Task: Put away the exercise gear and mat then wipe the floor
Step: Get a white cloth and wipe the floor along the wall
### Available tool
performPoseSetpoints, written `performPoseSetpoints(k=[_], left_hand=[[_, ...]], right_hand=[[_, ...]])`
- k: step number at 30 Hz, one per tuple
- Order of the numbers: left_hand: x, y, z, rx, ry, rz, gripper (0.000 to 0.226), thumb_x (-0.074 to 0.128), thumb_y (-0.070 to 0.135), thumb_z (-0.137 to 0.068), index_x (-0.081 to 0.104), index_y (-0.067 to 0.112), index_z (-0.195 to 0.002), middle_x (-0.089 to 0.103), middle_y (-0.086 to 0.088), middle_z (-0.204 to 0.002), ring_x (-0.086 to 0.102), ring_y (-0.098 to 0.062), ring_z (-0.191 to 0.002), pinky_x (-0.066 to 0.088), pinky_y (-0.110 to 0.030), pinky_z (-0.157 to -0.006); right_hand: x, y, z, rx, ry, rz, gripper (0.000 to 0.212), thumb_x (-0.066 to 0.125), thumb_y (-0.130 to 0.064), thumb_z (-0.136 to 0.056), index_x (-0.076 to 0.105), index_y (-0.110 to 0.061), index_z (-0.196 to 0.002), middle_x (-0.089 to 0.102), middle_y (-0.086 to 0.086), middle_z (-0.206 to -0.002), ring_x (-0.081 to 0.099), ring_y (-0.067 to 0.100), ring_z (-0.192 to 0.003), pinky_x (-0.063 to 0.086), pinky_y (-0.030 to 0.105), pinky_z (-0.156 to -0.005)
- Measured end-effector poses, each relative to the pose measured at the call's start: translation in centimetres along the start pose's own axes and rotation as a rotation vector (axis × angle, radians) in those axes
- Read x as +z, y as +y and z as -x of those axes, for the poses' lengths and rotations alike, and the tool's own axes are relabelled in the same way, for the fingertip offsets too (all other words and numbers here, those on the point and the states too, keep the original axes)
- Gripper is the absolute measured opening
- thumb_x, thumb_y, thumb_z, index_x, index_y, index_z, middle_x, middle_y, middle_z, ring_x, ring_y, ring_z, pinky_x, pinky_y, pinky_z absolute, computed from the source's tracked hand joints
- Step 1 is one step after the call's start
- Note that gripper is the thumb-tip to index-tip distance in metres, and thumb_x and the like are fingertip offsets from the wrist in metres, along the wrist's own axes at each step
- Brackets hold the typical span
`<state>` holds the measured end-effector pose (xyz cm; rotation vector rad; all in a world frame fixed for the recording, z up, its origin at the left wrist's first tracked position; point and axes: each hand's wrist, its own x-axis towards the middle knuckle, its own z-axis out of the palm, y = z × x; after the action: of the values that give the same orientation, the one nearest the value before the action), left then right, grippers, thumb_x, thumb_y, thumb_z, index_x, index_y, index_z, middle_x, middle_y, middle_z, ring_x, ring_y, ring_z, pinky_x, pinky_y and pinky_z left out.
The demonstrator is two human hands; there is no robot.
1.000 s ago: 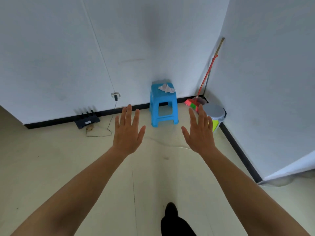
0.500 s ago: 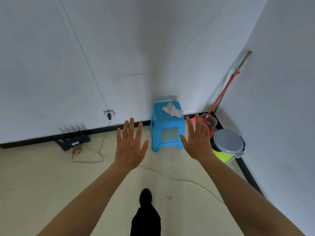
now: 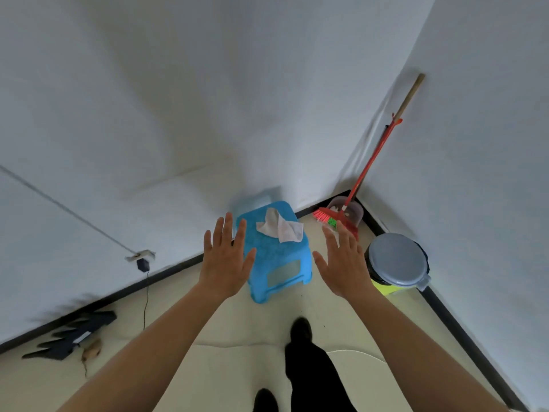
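A: Since the earlier frame, the blue stool (image 3: 274,251) is looming closer, mid-frame.

B: Fingers?

A: Spread, empty, on left hand (image 3: 226,258) and right hand (image 3: 341,261), flanking the white cloth (image 3: 280,226).

B: Progress?

A: No gear or mat showing; wiping apparently remaining.

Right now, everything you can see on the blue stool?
The blue stool looks like moulded plastic, with a textured square seat, four short legs and an opening in each visible side panel. It stands upright on the pale floor in the corner, close to the wall. A crumpled white cloth lies on its seat. Both hands, the left hand and the right hand, are open in front of it; contact cannot be confirmed.
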<state>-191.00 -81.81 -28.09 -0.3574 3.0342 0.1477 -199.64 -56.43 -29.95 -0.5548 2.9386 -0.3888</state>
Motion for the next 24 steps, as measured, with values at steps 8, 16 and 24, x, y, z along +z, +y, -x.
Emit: performPoseSetpoints(k=[8, 16, 24], left_hand=[[6.7, -1.1, -10.9, -0.051, -0.228, 0.046, 0.076, 0.010, 0.058, -0.092, 0.004, 0.019, -0.157, -0.005, -0.011, -0.164, 0.000, -0.029, -0.152, 0.012, -0.047, -0.120], [17.8, -2.3, -21.9, -0.020, -0.386, 0.073, 0.067, 0.031, 0.047, -0.101, 0.008, 0.017, -0.156, -0.001, -0.014, -0.164, 0.007, -0.030, -0.151, 0.015, -0.045, -0.121], [33.3, -5.0, -26.6, 0.084, -0.604, -0.040, 0.065, 0.033, 0.039, -0.101, 0.007, 0.017, -0.156, -0.004, -0.011, -0.164, 0.006, -0.031, -0.151, 0.024, -0.047, -0.118]], right_hand=[[7.8, 1.6, -13.8, 0.015, -0.363, -0.058, 0.057, 0.037, -0.041, -0.103, 0.019, -0.027, -0.155, 0.037, 0.007, -0.152, 0.043, 0.026, -0.132, 0.042, 0.040, -0.104], [18.6, 2.0, -24.1, 0.042, -0.465, -0.132, 0.052, 0.041, -0.024, -0.102, 0.029, -0.031, -0.152, 0.029, 0.007, -0.156, 0.042, 0.029, -0.132, 0.046, 0.039, -0.095], [33.1, 2.0, -27.1, 0.212, -0.399, -0.403, 0.073, 0.054, -0.024, -0.098, 0.013, -0.028, -0.158, 0.046, 0.008, -0.142, 0.057, 0.029, -0.114, 0.054, 0.042, -0.077]])
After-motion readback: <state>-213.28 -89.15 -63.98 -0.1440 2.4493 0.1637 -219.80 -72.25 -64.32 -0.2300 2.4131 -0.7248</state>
